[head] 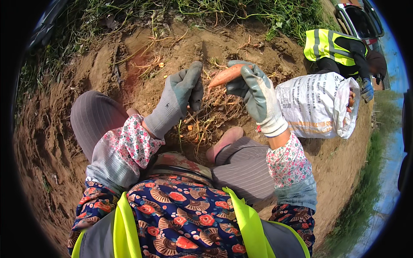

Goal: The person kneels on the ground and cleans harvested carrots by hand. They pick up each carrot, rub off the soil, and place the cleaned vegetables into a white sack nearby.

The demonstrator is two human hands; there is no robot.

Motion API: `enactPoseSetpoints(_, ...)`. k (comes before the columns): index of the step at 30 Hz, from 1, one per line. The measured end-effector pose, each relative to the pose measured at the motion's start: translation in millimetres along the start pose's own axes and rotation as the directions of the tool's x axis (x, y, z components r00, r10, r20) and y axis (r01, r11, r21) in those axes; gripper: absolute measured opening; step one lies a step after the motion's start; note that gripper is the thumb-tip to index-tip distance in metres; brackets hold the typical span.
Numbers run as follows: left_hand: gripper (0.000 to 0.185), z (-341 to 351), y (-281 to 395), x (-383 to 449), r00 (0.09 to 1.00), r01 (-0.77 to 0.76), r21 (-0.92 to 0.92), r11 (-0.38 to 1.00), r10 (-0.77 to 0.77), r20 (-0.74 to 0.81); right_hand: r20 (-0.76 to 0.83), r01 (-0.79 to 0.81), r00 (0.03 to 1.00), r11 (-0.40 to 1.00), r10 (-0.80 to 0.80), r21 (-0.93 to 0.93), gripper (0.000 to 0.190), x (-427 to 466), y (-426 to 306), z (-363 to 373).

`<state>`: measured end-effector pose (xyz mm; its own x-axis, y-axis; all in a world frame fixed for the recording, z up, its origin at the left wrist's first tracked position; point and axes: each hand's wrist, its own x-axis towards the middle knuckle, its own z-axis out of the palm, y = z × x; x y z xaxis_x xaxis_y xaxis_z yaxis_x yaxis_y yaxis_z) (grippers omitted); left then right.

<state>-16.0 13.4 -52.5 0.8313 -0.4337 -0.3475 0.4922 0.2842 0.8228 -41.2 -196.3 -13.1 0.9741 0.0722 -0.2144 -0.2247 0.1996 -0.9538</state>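
Observation:
A sweet potato, orange-skinned and tapered, is gripped in my right hand, which wears a grey-coated work glove. Its pointed end faces my left hand, gloved too, with the fingers curled and the thumb close to them; whether something small is between them cannot be told. A gap separates the left fingers from the root. Below both hands, a tangle of thin roots and stems lies on the soil with small orange pieces among it.
To the right, a white woven sack lies on its side, sweet potatoes showing at its mouth. Beyond it a person in a yellow vest bends down, near a parked vehicle. Green vines spread along the far side.

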Motion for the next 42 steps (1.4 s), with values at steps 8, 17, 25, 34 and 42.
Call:
enactPoseSetpoints(8, 0.041, 13, -6, -4, 0.973, -0.16, 0.031, 0.987, 0.153, 0.172, 0.092, -0.008, 0.996, 0.998, 0.002, 0.062, 0.041, 1, -3, 0)
enactPoseSetpoints(17, 0.033, 13, -1, -4, 0.959, -0.278, 0.038, 0.96, 0.279, -0.042, 0.13, -0.021, 0.991, 0.997, 0.012, 0.073, 0.044, 2, -2, -3)
enactPoseSetpoints(25, 0.023, 3, -8, -6, 0.937, -0.341, 0.097, 0.935, 0.346, -0.047, 0.109, -0.039, 0.994, 0.996, 0.031, 0.075, 0.034, 0, 7, 7)
enactPoseSetpoints(34, 0.024, -14, -20, 22, 0.956, -0.248, 0.038, 0.968, 0.251, -0.152, 0.138, 0.07, 0.986, 0.988, -0.089, 0.138, 0.03, -4, -5, -8)
enactPoseSetpoints(42, 0.021, 2, -15, 8, 0.957, -0.244, 0.144, 0.959, 0.262, -0.122, -0.533, 0.675, 0.659, 0.73, -0.531, 0.107, 0.017, -18, -62, -125)
